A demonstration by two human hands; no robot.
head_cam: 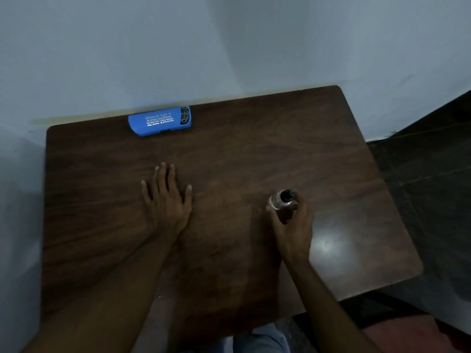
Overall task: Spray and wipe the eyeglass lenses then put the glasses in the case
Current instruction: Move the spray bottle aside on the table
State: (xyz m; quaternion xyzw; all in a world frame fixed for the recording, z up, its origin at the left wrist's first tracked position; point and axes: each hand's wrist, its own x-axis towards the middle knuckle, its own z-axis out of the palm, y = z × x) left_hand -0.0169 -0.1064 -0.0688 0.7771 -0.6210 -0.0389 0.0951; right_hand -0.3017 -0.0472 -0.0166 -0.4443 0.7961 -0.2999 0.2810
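A blue glasses case (160,121) with white print lies closed at the table's far edge, against the wall. My left hand (167,200) rests flat on the wood with its fingers spread, well in front of the case. My right hand (293,225) grips a small clear spray bottle (280,200) with a black cap, which stands on the table to the right of centre. No eyeglasses and no cloth are in view.
The dark wooden table (254,154) stands in a corner, with a pale wall behind it and to the left. To its right the floor (433,174) is dark. A bright light reflection lies on the wood beside my right wrist.
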